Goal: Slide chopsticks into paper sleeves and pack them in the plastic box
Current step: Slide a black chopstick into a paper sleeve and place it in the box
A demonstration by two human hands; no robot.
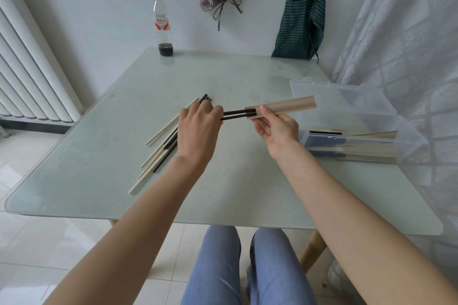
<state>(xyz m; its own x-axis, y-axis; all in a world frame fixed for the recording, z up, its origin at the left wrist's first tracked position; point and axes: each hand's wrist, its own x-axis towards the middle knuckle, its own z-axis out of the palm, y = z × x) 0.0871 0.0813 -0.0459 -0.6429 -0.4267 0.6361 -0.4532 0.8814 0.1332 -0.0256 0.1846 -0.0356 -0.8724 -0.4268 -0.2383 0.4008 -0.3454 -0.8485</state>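
My left hand [198,126] pinches the ends of a pair of black chopsticks [234,114], whose tips are inside the open end of a tan paper sleeve [285,107]. My right hand [277,129] holds that sleeve near its open end, above the glass table [223,193]. Several loose chopsticks [161,146], pale and black, lie on the table under and left of my left hand. To the right stands an open clear plastic box [359,129] with several sleeved chopsticks inside.
A plastic bottle [162,25] with dark liquid at its bottom stands at the table's far edge. A white radiator [29,77] is on the left, aprons hang on the wall, and a sheer curtain [409,57] hangs at the right behind the box.
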